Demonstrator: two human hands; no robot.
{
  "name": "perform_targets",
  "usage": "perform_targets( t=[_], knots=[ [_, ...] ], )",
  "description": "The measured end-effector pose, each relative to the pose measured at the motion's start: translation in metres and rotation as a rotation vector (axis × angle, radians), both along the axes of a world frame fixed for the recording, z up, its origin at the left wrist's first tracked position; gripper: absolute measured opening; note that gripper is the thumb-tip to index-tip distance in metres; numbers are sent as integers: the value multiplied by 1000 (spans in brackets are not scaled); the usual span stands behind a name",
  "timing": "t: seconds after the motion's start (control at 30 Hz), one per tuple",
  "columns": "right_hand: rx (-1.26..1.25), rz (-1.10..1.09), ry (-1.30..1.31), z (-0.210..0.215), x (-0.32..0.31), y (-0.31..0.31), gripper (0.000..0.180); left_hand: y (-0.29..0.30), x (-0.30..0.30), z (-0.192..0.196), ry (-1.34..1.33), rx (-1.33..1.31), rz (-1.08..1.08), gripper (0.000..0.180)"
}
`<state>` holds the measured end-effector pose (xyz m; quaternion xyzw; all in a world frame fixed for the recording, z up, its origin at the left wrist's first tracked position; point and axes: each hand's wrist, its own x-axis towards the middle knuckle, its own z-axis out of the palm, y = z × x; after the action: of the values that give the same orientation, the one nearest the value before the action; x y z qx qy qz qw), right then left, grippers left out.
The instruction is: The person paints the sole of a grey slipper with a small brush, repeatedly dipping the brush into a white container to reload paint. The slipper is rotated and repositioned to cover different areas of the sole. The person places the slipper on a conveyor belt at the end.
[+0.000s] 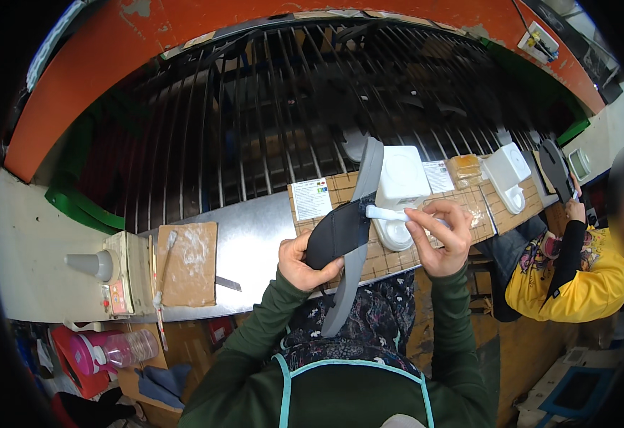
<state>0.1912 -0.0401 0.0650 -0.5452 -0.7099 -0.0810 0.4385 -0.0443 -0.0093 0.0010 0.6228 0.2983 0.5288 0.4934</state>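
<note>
My left hand (302, 262) is closed around the black strap (340, 234) of a sandal with a long grey sole (353, 274). The sandal is held up on edge over the front of the bench. Between the fingertips of my right hand (442, 235) is a slim white brush (389, 213). Its far end meets the strap where it joins the sole; the bristles are hard to make out. Just behind the brush stands a white plastic glue pot (402, 173) with a round dish (395, 234) at its front, partly hidden by my hand and the brush.
Ribbed cardboard (340, 187) lies under the pot, with printed cards (311, 199) and a yellowish block (464, 170). Beyond runs a roller conveyor (269, 107). At left are a stained cardboard sheet (188, 264) and a grey cone (91, 265). A co-worker in yellow (576, 278) sits at right near another white pot (508, 171).
</note>
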Motion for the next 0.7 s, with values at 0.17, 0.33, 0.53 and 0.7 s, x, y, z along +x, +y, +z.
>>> perform_targets(
  t=[0.17, 0.33, 0.53, 0.7],
  knots=[
    [-42, 53, -28, 5, 5, 2, 22, 3, -1, 2, 0, -9, -6, 31],
    [-74, 98, -40, 7, 8, 3, 21, 7, -3, -1, -14, -1, -28, 33],
    [-103, 133, -54, 9, 9, 2, 21, 10, -5, 1, -33, -29, -40, 32],
    [-123, 168, -46, 10, 9, 2, 21, 14, -7, 5, 5, 9, -20, 28]
  ],
)
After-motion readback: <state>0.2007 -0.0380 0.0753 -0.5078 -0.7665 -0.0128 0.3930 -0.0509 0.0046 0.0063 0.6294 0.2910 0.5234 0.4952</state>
